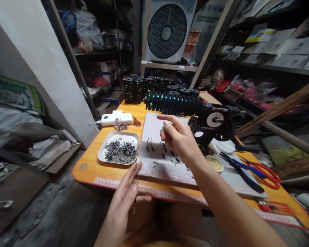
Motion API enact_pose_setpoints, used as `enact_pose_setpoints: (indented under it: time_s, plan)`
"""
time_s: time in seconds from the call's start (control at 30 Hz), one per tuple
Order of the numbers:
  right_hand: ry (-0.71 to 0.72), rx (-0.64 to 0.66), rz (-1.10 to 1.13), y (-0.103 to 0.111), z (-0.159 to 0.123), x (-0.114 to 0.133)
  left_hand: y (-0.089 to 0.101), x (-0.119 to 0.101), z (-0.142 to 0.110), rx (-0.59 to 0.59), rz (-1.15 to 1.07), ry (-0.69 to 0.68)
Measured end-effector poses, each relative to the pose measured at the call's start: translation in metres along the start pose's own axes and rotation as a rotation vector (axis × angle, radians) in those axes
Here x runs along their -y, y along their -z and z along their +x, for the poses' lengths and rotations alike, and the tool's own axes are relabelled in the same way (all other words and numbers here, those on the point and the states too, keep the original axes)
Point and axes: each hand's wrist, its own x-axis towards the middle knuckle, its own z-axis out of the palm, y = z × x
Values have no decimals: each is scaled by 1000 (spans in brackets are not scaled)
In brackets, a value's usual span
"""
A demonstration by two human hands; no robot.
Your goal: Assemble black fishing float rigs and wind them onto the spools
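Observation:
My right hand (181,139) is raised over the white board (150,125), its index finger stretched forward and the thumb bent against the other fingers. A bit of pale green shows at the thumb; what it belongs to is too small to tell. My left hand (127,192) is at the table's front edge, fingers stretched out and apart, near the corner of a white tray (101,155) of small black cylindrical parts (121,151). Several small black parts with thin leads (152,148) lie on the board, below my right hand. Beyond it is a black winding machine (213,118) with a ribbed coil (175,102).
Blue-handled pliers (243,168) and red-handled scissors (266,175) lie at the right, near a small dish of yellowish bits (215,164). A white power strip (116,119) is at the back left. Stacked black spools (137,89) stand behind, below a box fan (167,32).

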Motion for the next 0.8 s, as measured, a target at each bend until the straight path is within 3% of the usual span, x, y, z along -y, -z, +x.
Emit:
enact_pose_setpoints:
  time_s: [0.2, 0.37, 0.5, 0.63, 0.8]
  plan:
    - [246, -158, -338, -15, 11, -5, 9, 4, -10, -40, 312, -55]
    - [214, -126, -455, -20, 21, -13, 4, -4, -22, -117, 631, -114]
    - [162, -42, -404, -16, 19, -14, -1, -14, -30, -190, 783, -179]
    - [87, 33, -311, -6, -3, -3, -12, -20, -24, -203, 552, -275]
    - [-143, 204, 95, 6, -32, 23, -39, -31, 5, -4, 568, -436]
